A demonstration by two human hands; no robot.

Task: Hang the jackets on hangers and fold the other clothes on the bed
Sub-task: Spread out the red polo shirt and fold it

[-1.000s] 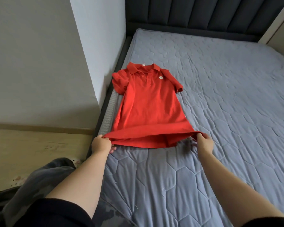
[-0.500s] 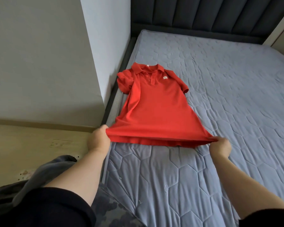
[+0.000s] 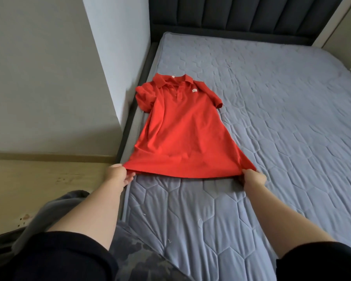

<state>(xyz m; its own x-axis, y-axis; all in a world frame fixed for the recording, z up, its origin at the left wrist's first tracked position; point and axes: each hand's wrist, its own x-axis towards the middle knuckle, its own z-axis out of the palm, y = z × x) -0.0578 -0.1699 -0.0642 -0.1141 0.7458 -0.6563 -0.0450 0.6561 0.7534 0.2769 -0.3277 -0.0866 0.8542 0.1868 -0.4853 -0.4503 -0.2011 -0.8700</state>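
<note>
A red polo shirt point(image 3: 182, 130) lies front up on the grey quilted bed point(image 3: 282, 138), collar pointing toward the headboard, close to the bed's left edge. My left hand point(image 3: 119, 176) pinches the hem's left corner. My right hand point(image 3: 252, 177) pinches the hem's right corner. Between them the hem is pulled taut and flat across the mattress. The left sleeve is bunched up; the right sleeve lies out flat.
A dark padded headboard point(image 3: 241, 15) stands at the far end. A white wall corner point(image 3: 118, 57) juts in beside the bed's left edge. Grey and dark clothes point(image 3: 55, 211) lie heaped at the near left, and a camouflage-patterned cloth point(image 3: 142, 258) sits at the bottom.
Both hands have spread the hem wider and drawn it toward me. The raised, folded hem now lies flat on the mattress.
</note>
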